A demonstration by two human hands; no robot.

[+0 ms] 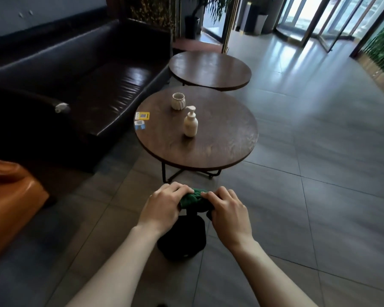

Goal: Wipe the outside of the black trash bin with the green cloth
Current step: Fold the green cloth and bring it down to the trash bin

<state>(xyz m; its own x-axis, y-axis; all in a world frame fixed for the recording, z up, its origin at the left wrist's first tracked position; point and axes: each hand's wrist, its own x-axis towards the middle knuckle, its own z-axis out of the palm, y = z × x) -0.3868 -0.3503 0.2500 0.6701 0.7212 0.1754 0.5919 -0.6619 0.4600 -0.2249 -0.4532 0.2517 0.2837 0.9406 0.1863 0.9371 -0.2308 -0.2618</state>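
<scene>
The green cloth (192, 199) is bunched up between my two hands, held above the floor. My left hand (164, 207) grips its left end and my right hand (227, 209) grips its right end, fingers curled over the fabric. Directly below my hands stands the black trash bin (183, 238) on the tiled floor; its upper part is partly hidden by my hands and the cloth. The cloth hangs slightly over the bin's top; I cannot tell whether it touches the bin.
A round wooden table (220, 147) stands just beyond the bin, bearing a pump bottle (190, 124), a ribbed cup (178, 101) and two cards at its left edge. A second round table (210, 70) is farther back. A black leather sofa (80, 85) and an orange seat (9, 196) line the left.
</scene>
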